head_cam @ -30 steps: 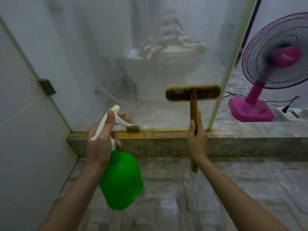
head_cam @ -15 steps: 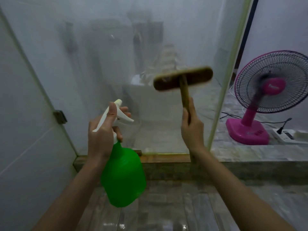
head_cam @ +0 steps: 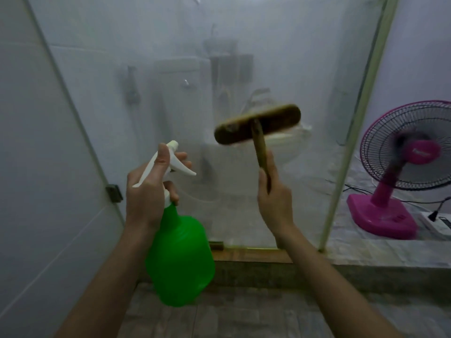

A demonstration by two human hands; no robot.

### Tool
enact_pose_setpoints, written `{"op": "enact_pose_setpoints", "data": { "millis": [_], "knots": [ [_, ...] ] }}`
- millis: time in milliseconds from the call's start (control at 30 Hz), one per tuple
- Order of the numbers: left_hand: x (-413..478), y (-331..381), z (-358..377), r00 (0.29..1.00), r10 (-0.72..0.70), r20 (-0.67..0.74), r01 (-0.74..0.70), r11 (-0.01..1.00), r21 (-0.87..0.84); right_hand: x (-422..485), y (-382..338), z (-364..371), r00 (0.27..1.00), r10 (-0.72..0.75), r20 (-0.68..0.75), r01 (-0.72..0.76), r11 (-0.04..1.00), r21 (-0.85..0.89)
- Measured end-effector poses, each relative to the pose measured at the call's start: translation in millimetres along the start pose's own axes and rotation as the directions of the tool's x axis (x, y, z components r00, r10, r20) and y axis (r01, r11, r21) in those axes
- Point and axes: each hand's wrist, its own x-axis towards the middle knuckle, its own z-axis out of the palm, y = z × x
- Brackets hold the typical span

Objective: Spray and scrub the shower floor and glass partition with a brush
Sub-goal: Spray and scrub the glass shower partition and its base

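A hazy glass partition fills the view ahead, standing on a low stone curb. My left hand grips the white trigger head of a green spray bottle, nozzle aimed at the glass. My right hand holds the wooden handle of a brown scrub brush, whose head is tilted and raised against the glass at mid height. The grey tiled shower floor lies below my arms.
A white tiled wall closes the left side, with a metal hinge at the glass edge. Behind the glass a toilet shows dimly. A pink fan and a power strip stand on the raised floor at right.
My view has tilted upward. The brush has risen up the glass and its head has tilted. The spray bottle stays raised in my left hand.
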Motion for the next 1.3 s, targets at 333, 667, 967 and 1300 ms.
{"op": "enact_pose_setpoints", "data": {
  "millis": [333,667,967,1300],
  "knots": [
    [19,12,-22,0.994,0.075,-0.084,-0.077,0.997,-0.017,-22,1,-1,0.995,-0.045,0.090,0.048,0.998,-0.039],
    [18,7,-19,0.995,0.076,-0.066,-0.080,0.995,-0.051,101,-71,-10,0.972,-0.224,-0.078,0.219,0.974,-0.063],
    [19,14,18,0.998,0.044,0.037,-0.040,0.995,-0.095,128,-59,-63,0.952,-0.155,-0.265,0.173,0.984,0.047],
    [19,14,60,0.992,0.082,0.099,-0.065,0.985,-0.158,3,43,-69,0.981,0.007,-0.193,-0.019,0.998,-0.062]
  ]
}}
